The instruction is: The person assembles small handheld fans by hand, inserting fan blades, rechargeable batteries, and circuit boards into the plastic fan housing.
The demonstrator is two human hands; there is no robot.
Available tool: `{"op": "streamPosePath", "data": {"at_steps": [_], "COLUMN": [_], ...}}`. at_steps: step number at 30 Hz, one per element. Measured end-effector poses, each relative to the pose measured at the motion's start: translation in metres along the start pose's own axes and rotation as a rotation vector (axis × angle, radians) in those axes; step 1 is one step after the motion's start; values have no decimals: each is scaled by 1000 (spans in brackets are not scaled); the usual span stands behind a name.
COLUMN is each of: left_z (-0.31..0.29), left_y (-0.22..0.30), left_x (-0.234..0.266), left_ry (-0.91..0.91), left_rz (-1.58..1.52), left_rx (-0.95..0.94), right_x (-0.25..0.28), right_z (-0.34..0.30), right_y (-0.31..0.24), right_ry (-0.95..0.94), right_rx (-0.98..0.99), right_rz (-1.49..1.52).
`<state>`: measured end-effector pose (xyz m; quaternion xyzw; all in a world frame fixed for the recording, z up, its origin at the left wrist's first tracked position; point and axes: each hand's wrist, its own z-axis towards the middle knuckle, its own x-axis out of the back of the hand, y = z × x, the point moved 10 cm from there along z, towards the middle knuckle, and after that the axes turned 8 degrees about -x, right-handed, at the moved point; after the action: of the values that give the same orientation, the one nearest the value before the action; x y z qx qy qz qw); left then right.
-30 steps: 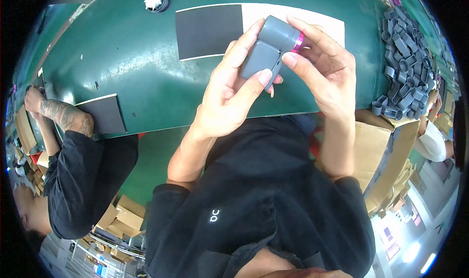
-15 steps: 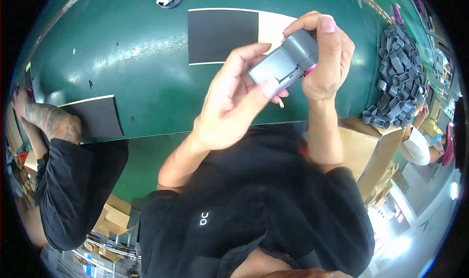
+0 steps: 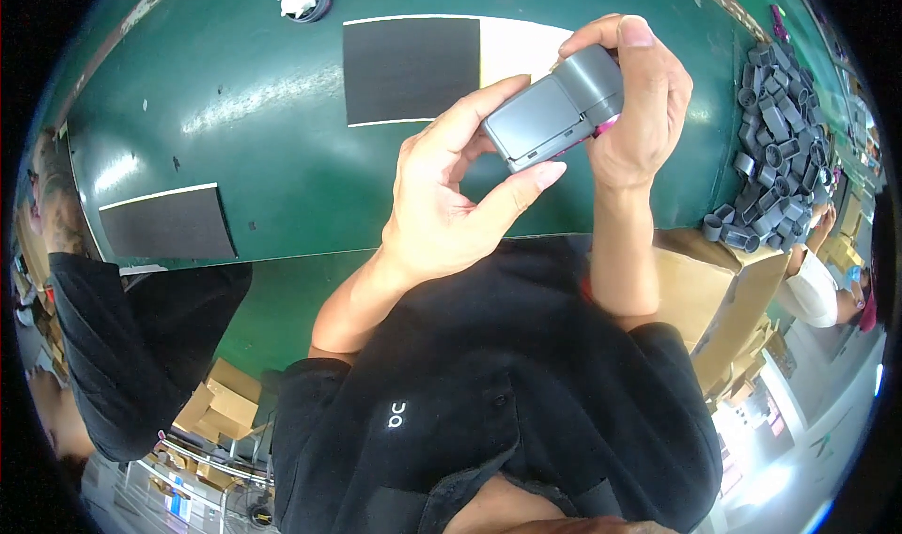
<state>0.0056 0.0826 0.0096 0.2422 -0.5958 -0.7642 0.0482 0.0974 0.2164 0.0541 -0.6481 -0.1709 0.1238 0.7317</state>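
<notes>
Grey housing (image 3: 540,121) was held above the green table (image 3: 282,158), just right of the black sheet (image 3: 412,72) (landmark for all places here), tilted, its round end pointing away from the sheet. Right hand (image 3: 644,116): curled around the round end, thumb upright beside it; a pink part (image 3: 608,123) showed beneath. Left hand (image 3: 446,201): spread wide about the flat end nearer the sheet, index finger along the upper edge; thumb lay by the lower edge, contact could not be told. Judged best for this two-handed hold: right grip firm, left palm backing the flat body, thumb clear of the edge slots so they showed. Twisting the ends against each other would likely have strained the joint. Loose grey parts (image 3: 775,149) lay heaped well right of the sheet.
</notes>
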Motion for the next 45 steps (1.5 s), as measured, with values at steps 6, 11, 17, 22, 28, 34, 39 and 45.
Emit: {"op": "streamPosePath", "data": {"at_steps": [6, 11, 17, 22, 28, 34, 39, 45], "left_z": [6, 10, 10, 15, 13, 14, 7, 1], "left_y": [2, -3, -6, 5, 30, 30, -47, -57], "left_x": [-33, -54, -68, -71, -82, -77, -70, -83], "left_ry": [-98, -127, -129, -186, -240, -170, -286, -340], "left_rz": [50, 57, 88, 380, 774, 686, 103, -665], "left_rx": [0, 20, 42, -122, -512, -504, 237, 478], "right_x": [37, 68, 84, 88, 78, 80, 54, 26], "right_z": [-4, -6, -9, -12, -12, -3, -1, 3], "right_y": [8, 22, 26, 43, 7, 15, 5, 4], "right_ry": [31, 97, 111, 100, 8, 4, -113, -479], "right_rx": [-122, -161, -151, -238, 95, -65, -353, -441], "right_rz": [-87, -23, 48, 312, -86, -65, -315, 19]}}
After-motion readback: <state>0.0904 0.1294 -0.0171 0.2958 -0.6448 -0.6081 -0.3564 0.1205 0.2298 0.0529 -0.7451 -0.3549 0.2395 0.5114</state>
